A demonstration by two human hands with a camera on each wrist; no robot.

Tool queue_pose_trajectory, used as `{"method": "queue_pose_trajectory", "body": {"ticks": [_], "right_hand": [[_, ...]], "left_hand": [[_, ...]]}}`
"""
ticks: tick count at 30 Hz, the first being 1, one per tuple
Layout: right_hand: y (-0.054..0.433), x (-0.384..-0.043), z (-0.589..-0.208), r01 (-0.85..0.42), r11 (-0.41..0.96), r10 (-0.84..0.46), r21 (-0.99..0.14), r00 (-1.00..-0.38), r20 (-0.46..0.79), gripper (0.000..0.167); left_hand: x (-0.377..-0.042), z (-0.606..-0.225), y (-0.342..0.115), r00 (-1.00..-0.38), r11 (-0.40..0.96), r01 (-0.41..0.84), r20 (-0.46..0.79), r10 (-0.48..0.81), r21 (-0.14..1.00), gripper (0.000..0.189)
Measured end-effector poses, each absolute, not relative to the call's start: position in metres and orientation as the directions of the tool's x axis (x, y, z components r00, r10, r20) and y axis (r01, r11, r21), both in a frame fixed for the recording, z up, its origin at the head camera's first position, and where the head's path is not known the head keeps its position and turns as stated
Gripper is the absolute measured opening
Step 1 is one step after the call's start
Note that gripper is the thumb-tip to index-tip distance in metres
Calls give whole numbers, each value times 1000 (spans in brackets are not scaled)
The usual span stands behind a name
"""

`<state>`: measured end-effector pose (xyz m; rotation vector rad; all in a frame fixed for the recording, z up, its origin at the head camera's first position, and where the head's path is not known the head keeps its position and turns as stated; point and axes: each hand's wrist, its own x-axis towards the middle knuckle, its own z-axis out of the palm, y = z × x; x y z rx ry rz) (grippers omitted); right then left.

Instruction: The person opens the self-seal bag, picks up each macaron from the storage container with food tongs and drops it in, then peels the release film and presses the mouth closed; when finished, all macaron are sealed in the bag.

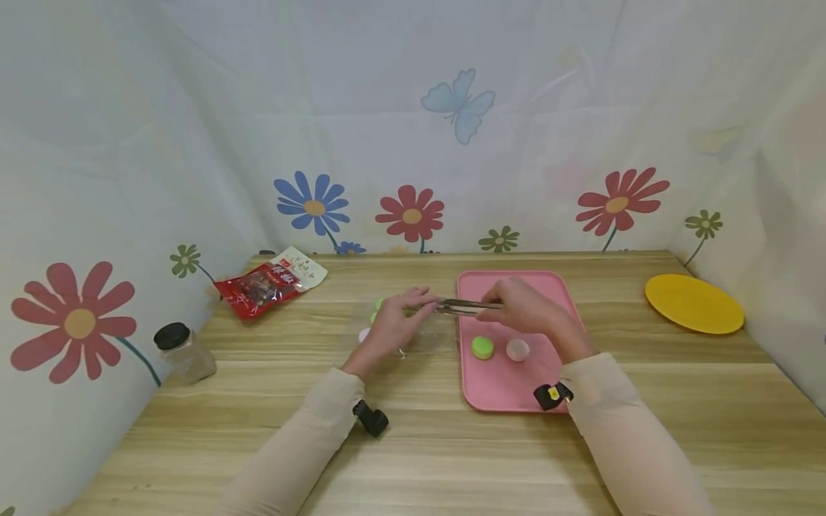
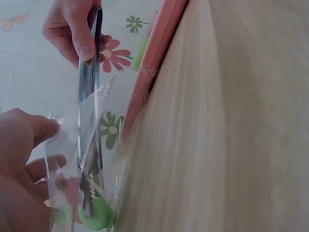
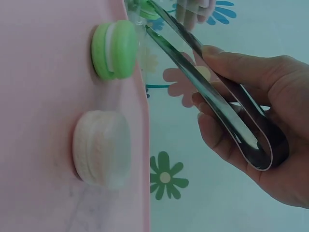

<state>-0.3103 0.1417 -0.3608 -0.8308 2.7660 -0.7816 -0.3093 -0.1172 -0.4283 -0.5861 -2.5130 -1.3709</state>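
My left hand (image 1: pixel 395 322) holds a clear plastic bag (image 2: pixel 63 154) by its edge, thumb on the near side and fingers showing behind the film. Metal food tongs (image 3: pixel 207 92) are gripped in my right hand (image 1: pixel 523 308), thumb on one arm and fingers around the other. In the left wrist view the tongs' tips reach into the bag and meet a green macaron (image 2: pixel 96 215). On the pink tray (image 1: pixel 503 394) sit another green macaron (image 1: pixel 482 348) and a pale pink macaron (image 1: pixel 518 350), below my right hand.
A yellow plate (image 1: pixel 694 304) lies at the right. To the left stand a jar with a black lid (image 1: pixel 187 355) and, farther back, a red snack packet (image 1: pixel 264 287). Flowered white curtain (image 1: pixel 387 143) surrounds the wooden table (image 1: pixel 413 459).
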Motion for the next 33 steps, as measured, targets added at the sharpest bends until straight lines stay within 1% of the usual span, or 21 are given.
{"method": "queue_pose_trajectory", "body": {"ticks": [4, 9, 11, 14, 16, 20, 22, 27, 33], "right_hand": [[150, -308, -355, -518, 718, -562, -465, -826, 52, 18], [154, -304, -350, -575, 708, -583, -409, -803, 119, 30], [152, -303, -350, -605, 704, -601, -371, -787, 142, 34], [147, -303, -354, -647, 694, -632, -317, -758, 165, 36], [146, -303, -355, -661, 685, -645, -307, -746, 166, 36], [145, -302, -355, -650, 688, -641, -324, -753, 148, 33], [146, -302, -355, -641, 694, -638, -328, -759, 133, 28], [149, -306, -358, -651, 699, -653, -296, -750, 108, 12], [148, -308, -360, -646, 711, -647, -279, -756, 101, 13]], "left_hand": [[-309, -427, -117, -904, 495, 427, 353, 241, 757, 24], [-309, -426, -115, -909, 519, 417, 344, 236, 746, 26], [-307, -425, -115, -911, 521, 412, 341, 231, 747, 26], [-306, -424, -114, -916, 521, 402, 337, 220, 753, 26], [-305, -424, -113, -916, 518, 400, 337, 215, 756, 26], [-305, -424, -112, -913, 518, 407, 345, 216, 752, 25], [-306, -424, -112, -912, 517, 410, 346, 219, 751, 25], [-307, -424, -113, -910, 531, 415, 347, 227, 739, 25], [-307, -425, -113, -909, 537, 416, 346, 232, 734, 25]]}}
